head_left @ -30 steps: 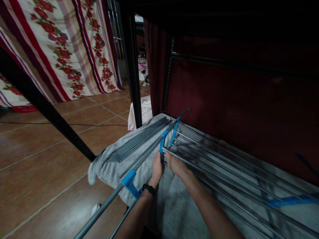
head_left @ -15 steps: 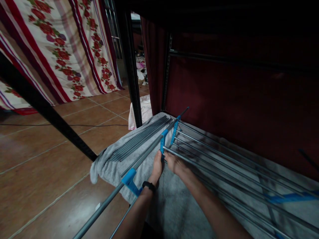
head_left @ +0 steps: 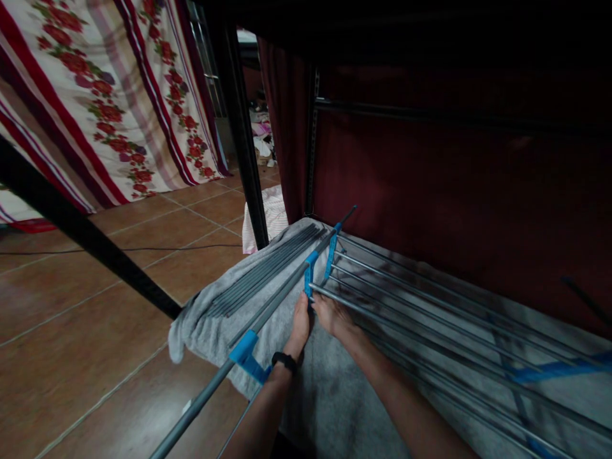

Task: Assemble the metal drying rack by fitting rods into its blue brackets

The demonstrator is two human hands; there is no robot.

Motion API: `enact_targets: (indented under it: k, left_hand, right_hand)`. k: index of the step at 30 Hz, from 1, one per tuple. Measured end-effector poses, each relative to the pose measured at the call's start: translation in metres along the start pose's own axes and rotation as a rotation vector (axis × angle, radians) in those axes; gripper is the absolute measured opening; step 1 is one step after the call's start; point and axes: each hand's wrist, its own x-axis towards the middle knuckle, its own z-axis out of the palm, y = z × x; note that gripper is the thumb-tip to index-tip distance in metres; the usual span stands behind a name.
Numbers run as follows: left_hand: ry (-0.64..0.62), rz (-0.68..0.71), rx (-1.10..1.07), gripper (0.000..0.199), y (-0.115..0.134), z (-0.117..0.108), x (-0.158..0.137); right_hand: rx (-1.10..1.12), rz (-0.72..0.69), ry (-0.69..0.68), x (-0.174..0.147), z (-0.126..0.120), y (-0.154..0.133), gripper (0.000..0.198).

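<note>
- Left hand (head_left: 300,324) and right hand (head_left: 331,315) both grasp a rod (head_left: 363,306) at the blue clip (head_left: 309,273).
- Far rods sit clipped; loose rods (head_left: 268,268) lie left on the towel (head_left: 210,319).

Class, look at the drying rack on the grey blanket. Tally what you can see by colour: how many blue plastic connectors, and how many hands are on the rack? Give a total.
Blue plastic connectors: 4
Hands on the rack: 2, the left hand and the right hand
Total: 6
</note>
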Motion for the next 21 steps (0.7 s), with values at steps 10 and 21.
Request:
enact_targets:
  k: [10, 21]
  left_hand:
    - [0.001, 0.278, 0.051, 0.054, 0.062, 0.006, -0.005]
    - [-0.136, 0.401, 0.106, 0.047, 0.099, 0.022, 0.010]
  right_hand:
    - [-0.236, -0.111, 0.461, -0.120, -0.016, 0.005, 0.054]
    - [-0.423, 0.062, 0.612, -0.106, -0.062, 0.035, 0.041]
